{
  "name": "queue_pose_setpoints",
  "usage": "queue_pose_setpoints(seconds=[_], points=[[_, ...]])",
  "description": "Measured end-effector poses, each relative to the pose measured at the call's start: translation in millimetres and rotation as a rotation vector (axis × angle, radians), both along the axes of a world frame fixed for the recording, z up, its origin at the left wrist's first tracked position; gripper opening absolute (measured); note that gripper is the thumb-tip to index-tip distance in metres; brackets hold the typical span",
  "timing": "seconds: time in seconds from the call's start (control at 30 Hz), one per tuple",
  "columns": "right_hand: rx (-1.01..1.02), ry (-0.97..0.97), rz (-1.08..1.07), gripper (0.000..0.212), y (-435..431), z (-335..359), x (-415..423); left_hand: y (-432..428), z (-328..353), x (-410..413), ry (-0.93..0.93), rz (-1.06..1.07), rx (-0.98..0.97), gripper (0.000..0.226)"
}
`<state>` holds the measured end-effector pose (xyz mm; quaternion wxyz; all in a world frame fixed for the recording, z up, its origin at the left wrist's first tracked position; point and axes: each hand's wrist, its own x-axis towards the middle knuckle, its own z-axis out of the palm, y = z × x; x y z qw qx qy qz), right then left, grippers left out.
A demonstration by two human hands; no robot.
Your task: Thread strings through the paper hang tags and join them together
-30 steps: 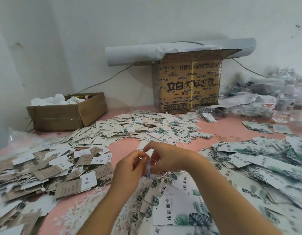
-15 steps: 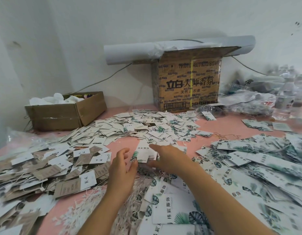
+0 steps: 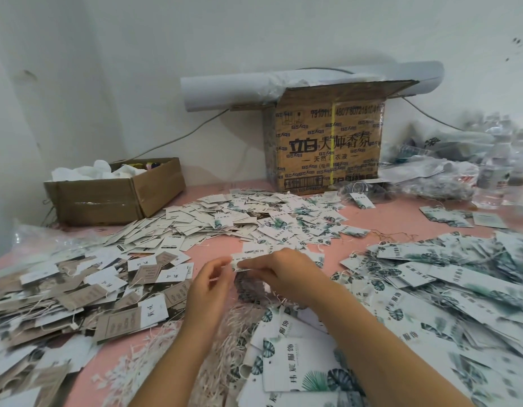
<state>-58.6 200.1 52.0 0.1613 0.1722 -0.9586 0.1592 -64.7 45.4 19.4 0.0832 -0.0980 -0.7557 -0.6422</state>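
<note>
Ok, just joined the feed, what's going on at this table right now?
Paper hang tags lie heaped across a pink table. The person's right hand pinches one small white tag above the middle of the table, and the left hand is at that tag's left edge. Whether the left hand grips anything is too blurred to tell.

Soft, even, rather dim light fills the frame with no glare, and shadows stay faint: a pale one on the wall under the paper roll [image 3: 225, 89] and thin ones beneath the piles on the pink worktop [image 3: 395, 212]. The printed carton [image 3: 327, 142] at centre is sharpest, while the left hand [image 3: 209, 289], the right hand [image 3: 286, 274] and the small tag [image 3: 239, 264] at their fingertips look slightly soft. The plastic bottles [image 3: 495, 171] at upper right and the leaf-print tags [image 3: 474, 289] along the right edge smear into blur, the wide lens stretches the lower corners, and the far left edge fades to bluish haze.
</note>
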Motion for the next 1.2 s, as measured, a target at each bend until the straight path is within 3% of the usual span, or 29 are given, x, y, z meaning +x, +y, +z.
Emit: queue_pose_setpoints(seconds=[0.1, 0.17, 0.27, 0.43, 0.63, 0.9, 1.2], points=[[-0.038, 0.019, 0.076, 0.028, 1.6, 8.2, 1.8, -7.6, 6.1, -3.3, -0.187, -0.026, 0.337, 0.020], [-0.055, -0.017, 0.109, 0.028, 2.4, 12.8, 3.9, -10.7, 5.3, -5.8, -0.243, -0.036, 0.397, 0.017], [-0.084, -0.044, 0.038, 0.040, 8.5, 13.8, 2.8, -9.9, 0.6, -8.4, -0.267, -0.014, 0.370, 0.020], [-0.070, -0.102, -0.348, 0.045, 31.5, 3.2, -3.8, -10.0, -4.9, -12.4, -0.253, 0.013, 0.363, 0.019], [0.139, -0.385, -0.369, 0.063, 30.2, -16.4, -5.2, -8.5, -7.8, -14.6, -0.258, 0.035, 0.375, 0.020], [0.076, -0.389, -0.580, 0.066, 30.9, -25.1, -8.7, -6.8, -8.2, -13.5, -0.251, 0.037, 0.384, 0.023], [0.044, -0.357, -0.689, 0.051, 28.5, -22.6, -7.3, -7.0, -8.9, -13.3, -0.258, 0.039, 0.383, 0.023]])
